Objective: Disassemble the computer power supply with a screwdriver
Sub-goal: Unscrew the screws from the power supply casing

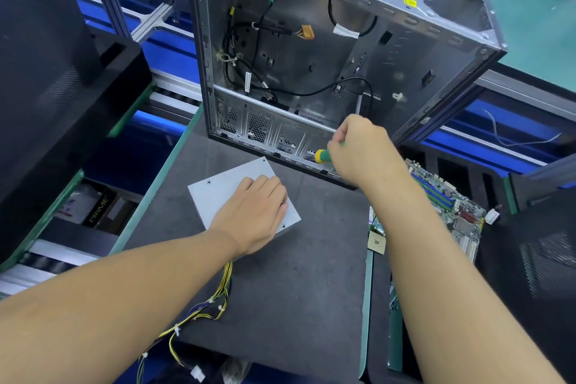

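Grey-metal power supply (218, 193) flat on mat (296, 290), pinned under left hand (252, 212) with fingers loosely bent on the lid, curled round nothing; screwdriver (320, 156) clenched in right hand (358, 150), beyond and right of that box, butt toward it, tip hidden.

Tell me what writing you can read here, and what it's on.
"PRIME": on a black box under the bench, left.
Yellow sticker on the computer case: too small to read.
White cable label and motherboard print: blurred, unreadable.
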A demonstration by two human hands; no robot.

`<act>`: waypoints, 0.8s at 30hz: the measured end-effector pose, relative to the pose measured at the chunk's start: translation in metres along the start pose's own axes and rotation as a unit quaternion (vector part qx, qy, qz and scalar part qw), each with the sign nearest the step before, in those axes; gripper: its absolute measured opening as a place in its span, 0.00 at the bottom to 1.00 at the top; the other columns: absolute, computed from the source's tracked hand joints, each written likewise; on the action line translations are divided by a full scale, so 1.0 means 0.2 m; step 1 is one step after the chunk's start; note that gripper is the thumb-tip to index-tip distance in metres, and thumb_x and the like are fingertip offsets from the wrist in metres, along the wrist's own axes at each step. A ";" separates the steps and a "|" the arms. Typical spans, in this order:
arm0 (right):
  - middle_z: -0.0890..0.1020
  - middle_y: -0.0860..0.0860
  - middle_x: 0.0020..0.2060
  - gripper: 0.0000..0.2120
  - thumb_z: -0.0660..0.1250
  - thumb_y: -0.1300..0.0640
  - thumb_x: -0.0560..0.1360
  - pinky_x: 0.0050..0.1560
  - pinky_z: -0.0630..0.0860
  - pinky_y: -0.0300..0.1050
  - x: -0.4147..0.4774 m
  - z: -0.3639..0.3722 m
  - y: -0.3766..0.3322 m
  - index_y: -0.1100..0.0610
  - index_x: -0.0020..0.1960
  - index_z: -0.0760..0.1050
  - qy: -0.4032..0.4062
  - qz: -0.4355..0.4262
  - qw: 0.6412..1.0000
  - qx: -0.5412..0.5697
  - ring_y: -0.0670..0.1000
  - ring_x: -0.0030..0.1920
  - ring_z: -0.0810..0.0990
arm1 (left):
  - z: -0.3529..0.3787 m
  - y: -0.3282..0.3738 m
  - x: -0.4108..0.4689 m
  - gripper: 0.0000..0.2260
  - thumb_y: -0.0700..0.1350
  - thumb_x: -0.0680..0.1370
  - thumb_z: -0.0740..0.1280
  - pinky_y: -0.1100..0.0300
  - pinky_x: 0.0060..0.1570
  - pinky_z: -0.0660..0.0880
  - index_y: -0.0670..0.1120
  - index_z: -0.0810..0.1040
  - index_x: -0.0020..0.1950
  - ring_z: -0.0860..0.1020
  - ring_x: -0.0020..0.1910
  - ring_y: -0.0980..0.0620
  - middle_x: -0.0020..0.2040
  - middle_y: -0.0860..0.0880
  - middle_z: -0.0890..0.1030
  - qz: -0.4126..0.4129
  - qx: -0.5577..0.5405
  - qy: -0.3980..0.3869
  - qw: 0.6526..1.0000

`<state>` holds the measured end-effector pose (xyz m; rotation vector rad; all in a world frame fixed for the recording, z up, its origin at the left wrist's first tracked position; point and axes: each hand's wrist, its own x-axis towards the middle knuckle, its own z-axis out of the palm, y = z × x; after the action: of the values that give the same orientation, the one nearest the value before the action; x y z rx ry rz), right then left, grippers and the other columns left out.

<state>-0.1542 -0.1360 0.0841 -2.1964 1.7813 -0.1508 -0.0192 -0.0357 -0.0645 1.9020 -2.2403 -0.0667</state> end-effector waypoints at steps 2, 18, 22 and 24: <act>0.78 0.56 0.50 0.06 0.63 0.58 0.77 0.43 0.68 0.44 -0.01 0.11 0.07 0.58 0.52 0.73 -0.029 0.016 0.999 0.040 0.57 0.48 0.74 | 0.00 0.00 0.00 0.14 0.50 0.83 0.47 0.49 0.49 0.68 0.47 0.70 0.49 0.69 0.45 0.44 0.47 0.47 0.72 -0.004 -0.003 -0.005 1.000; 0.81 0.50 0.48 0.08 0.60 0.61 0.75 0.47 0.72 0.40 -0.06 0.61 0.30 0.50 0.47 0.74 -0.223 0.019 0.972 0.073 0.52 0.47 0.77 | 0.01 -0.01 0.00 0.16 0.51 0.81 0.45 0.49 0.53 0.67 0.49 0.70 0.53 0.70 0.50 0.46 0.52 0.51 0.72 0.010 -0.019 -0.029 0.999; 0.81 0.43 0.38 0.10 0.60 0.61 0.75 0.46 0.77 0.45 -0.05 0.53 0.17 0.48 0.42 0.75 -0.130 0.003 0.955 0.268 0.50 0.41 0.80 | 0.03 -0.02 0.01 0.11 0.49 0.82 0.51 0.49 0.50 0.67 0.48 0.71 0.51 0.70 0.48 0.45 0.49 0.49 0.73 0.015 -0.035 0.006 0.999; 0.80 0.46 0.35 0.06 0.62 0.58 0.77 0.41 0.78 0.46 -0.06 0.52 0.11 0.51 0.44 0.76 -0.166 0.007 0.934 0.316 0.51 0.37 0.80 | 0.04 -0.02 0.00 0.08 0.48 0.81 0.55 0.49 0.47 0.67 0.47 0.71 0.51 0.70 0.45 0.45 0.48 0.48 0.72 0.016 -0.038 0.030 0.999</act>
<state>-0.1497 -0.1106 -0.0193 -1.6307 1.3214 -0.2853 -0.0164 -0.0377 -0.0735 1.8047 -2.1966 -0.0877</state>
